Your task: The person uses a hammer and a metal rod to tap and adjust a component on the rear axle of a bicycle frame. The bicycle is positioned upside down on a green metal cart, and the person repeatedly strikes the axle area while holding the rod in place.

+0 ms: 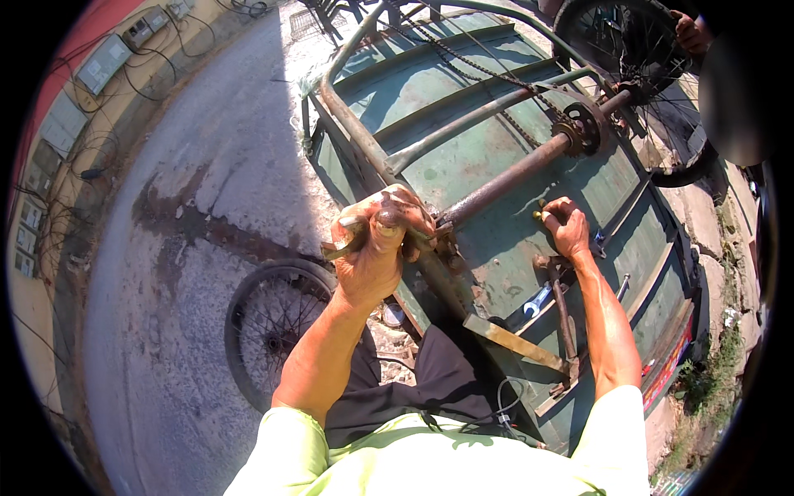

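From the head camera, you are looking down on an overturned green cart bed [463, 157] with its rusty axle [513, 175] running across it from the near frame rail up to a toothed sprocket [581, 126] and chain [475, 62]. Your left hand [376, 248] is clenching around a flat metal tool, seemingly a wrench [341, 246], whose end is sticking out to the left of your fist; the hand is sitting right at the near end of the axle, where it is meeting the rusty frame tube [356, 132]. Your right hand [567, 227] is closing its fingers on a small yellowish part [539, 216] just beside the axle, pressing against the green panel; what exactly that part is, you cannot tell. A loose spoked wheel [269, 318] is lying on the concrete ground [198, 165] below your left forearm. A blue-handled tool [536, 301] is resting on the bed below your right hand. Another person's hand [689, 31] is gripping the far mounted wheel [620, 37] at the top right.
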`<act>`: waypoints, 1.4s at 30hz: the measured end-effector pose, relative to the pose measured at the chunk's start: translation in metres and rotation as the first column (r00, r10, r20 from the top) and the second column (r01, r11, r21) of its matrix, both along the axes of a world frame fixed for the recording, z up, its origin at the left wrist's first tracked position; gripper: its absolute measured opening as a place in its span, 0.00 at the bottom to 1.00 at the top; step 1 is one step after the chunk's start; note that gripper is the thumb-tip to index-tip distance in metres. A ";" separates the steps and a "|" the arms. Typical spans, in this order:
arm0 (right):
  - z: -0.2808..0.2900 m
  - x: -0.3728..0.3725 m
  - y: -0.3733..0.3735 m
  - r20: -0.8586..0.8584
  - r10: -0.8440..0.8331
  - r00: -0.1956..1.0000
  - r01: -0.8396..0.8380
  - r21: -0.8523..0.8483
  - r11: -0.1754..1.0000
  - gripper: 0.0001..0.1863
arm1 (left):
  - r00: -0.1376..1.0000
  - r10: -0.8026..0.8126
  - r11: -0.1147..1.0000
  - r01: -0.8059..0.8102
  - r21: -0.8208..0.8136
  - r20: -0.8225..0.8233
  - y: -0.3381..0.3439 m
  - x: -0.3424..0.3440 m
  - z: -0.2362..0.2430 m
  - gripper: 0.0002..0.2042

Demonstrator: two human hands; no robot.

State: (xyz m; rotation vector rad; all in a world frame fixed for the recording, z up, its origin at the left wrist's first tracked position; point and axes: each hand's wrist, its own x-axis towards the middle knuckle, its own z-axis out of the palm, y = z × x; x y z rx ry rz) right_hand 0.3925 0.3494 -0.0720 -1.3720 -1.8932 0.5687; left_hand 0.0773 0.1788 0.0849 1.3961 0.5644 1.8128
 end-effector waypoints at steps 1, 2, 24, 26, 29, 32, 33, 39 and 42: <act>0.000 0.001 0.000 -0.008 0.010 1.000 -0.010 0.003 1.000 0.12 | 1.000 0.007 0.999 -0.007 0.046 -0.008 -0.002 -0.001 -0.003 0.23; 0.000 0.001 0.001 -0.017 0.021 1.000 -0.021 0.007 1.000 0.12 | 1.000 0.016 0.996 -0.014 0.092 -0.017 -0.005 -0.002 -0.005 0.24; 0.001 0.003 0.001 -0.037 0.091 0.995 -0.089 0.033 0.995 0.09 | 0.991 0.057 0.988 -0.039 0.147 -0.118 -0.014 0.002 -0.022 0.27; 0.001 0.004 0.002 -0.039 0.079 0.996 -0.078 0.026 0.997 0.09 | 1.000 0.010 0.998 -0.012 0.066 0.020 -0.012 0.004 -0.020 0.26; -0.001 0.004 0.004 -0.053 0.075 0.996 -0.075 0.007 0.997 0.10 | 1.000 0.020 1.000 -0.020 -0.001 -0.008 -0.006 0.003 -0.010 0.24; 0.003 0.003 0.005 -0.062 0.064 0.996 -0.065 -0.018 0.998 0.10 | 0.997 0.036 0.998 -0.032 -0.062 0.065 -0.003 0.006 -0.004 0.22; 0.003 0.002 0.004 -0.061 0.065 0.996 -0.066 -0.025 0.997 0.10 | 0.995 0.041 0.996 -0.033 -0.087 0.093 -0.003 0.008 -0.002 0.22; 0.007 -0.005 0.000 -0.058 0.045 0.997 -0.047 -0.041 0.998 0.09 | 0.870 0.176 0.903 -0.329 -0.275 -0.461 0.014 0.039 0.051 0.17; -0.002 -0.001 0.004 -0.066 0.040 0.997 -0.043 -0.040 0.998 0.10 | 0.725 0.158 0.925 -0.347 -0.157 -0.670 0.048 0.054 0.050 0.21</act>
